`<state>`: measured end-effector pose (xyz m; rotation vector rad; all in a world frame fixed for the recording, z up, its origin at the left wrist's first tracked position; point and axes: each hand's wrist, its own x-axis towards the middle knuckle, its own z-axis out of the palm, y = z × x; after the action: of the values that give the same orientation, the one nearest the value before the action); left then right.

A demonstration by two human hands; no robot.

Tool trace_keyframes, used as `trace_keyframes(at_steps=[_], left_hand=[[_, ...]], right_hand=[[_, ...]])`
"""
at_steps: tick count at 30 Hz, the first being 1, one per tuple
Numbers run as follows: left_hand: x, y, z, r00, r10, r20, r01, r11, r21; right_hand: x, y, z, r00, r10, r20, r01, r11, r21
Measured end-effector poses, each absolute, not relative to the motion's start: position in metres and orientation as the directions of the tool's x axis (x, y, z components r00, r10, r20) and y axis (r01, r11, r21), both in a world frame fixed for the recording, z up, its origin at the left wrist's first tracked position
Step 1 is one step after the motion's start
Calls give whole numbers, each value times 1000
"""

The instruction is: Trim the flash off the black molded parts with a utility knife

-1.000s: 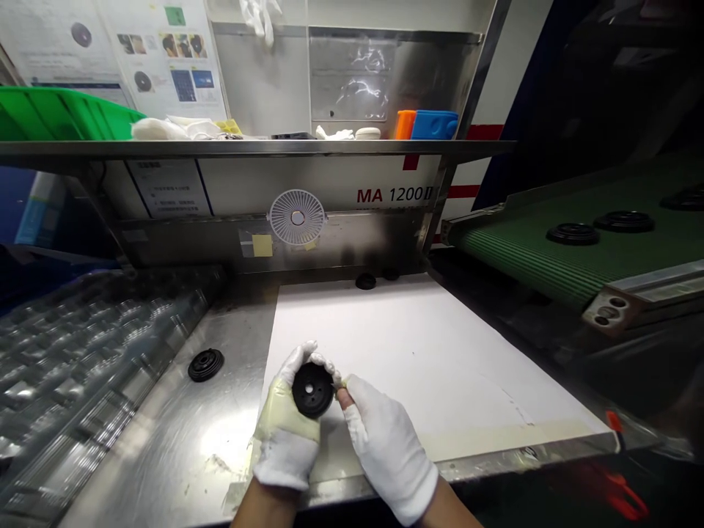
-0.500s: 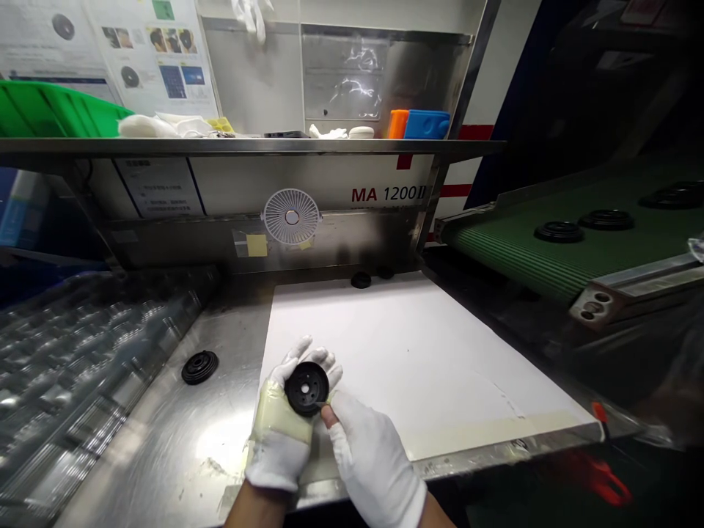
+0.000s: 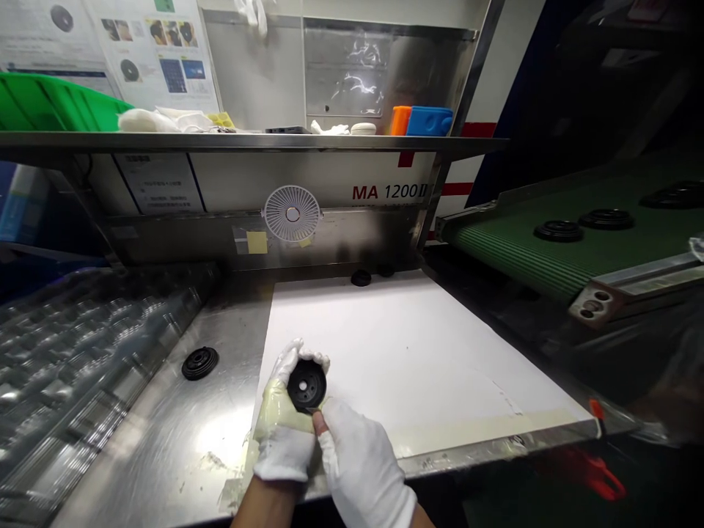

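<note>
My left hand [image 3: 286, 418], in a white glove with yellowish tape at the palm, is closed around a round black plastic part [image 3: 306, 386]. The part's hollow face, with a light centre hole, is tilted toward me. My right hand [image 3: 363, 462], gloved with the thumb tip bare, is closed at the part's lower rim. From its fingertips pokes the thin tip of a small blade-like tool [image 3: 311, 411]; the rest is hidden in the hand. Left of my hands, a similar black part [image 3: 200, 363] lies on the metal bench [image 3: 159, 440].
A white sheet [image 3: 418, 352] covers the bench's right side, with two black parts [image 3: 361, 278] at its far edge. Clear plastic trays [image 3: 93, 352] stand left. A green conveyor [image 3: 528, 257] carries several black parts at right. A small fan [image 3: 292, 213] hangs below the shelf [image 3: 330, 143].
The left fingers have curled further over the part's far rim. The right hand has shifted slightly left and down along the rim, with the tool tip.
</note>
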<state>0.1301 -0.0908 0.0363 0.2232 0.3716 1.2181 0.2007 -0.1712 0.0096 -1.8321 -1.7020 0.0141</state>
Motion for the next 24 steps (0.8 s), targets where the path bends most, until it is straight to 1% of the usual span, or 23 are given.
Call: trace_keyframes(at_steps=[3,5,6,8,12,15,16,17,19,21,24], left_hand=[[124,-93,37,392,910,-134,-798,409,443],[122,-92,36,463,879,-114,-769,463,440],[122,-92,36,473,875,-105,-774,470,425],[125,-91,35,445,888,-117,-802,453,389],[134,-90,30,344,934,-101,-862,356,359],[136,-92,27,226,971,-82,-884,239,401],[134,-92,28,211,974,-85,-876,227,425],[132,-93,28,225,969,-99,-860,245,447],[127,-94,31,306,943,-130,-820,331,466],[122,-94,33,397,905,-151,-792,421,443],[122,-91,32,398,906,-142,-806,420,417]], right_hand=[[206,-172,13,160,898,410,886,53,-461],[211,-172,15,191,893,407,879,29,-476],[213,-172,16,210,891,401,879,8,-477],[214,-171,14,241,891,385,884,-37,-466],[204,-171,3,246,885,395,890,-45,-453],[197,-170,-3,228,877,423,895,-17,-446],[196,-170,-3,215,877,430,897,-3,-442],[196,-170,-2,202,878,435,900,9,-437],[201,-171,2,195,879,436,898,19,-440],[206,-172,6,217,878,427,884,9,-468],[210,-172,6,263,876,404,869,-33,-494]])
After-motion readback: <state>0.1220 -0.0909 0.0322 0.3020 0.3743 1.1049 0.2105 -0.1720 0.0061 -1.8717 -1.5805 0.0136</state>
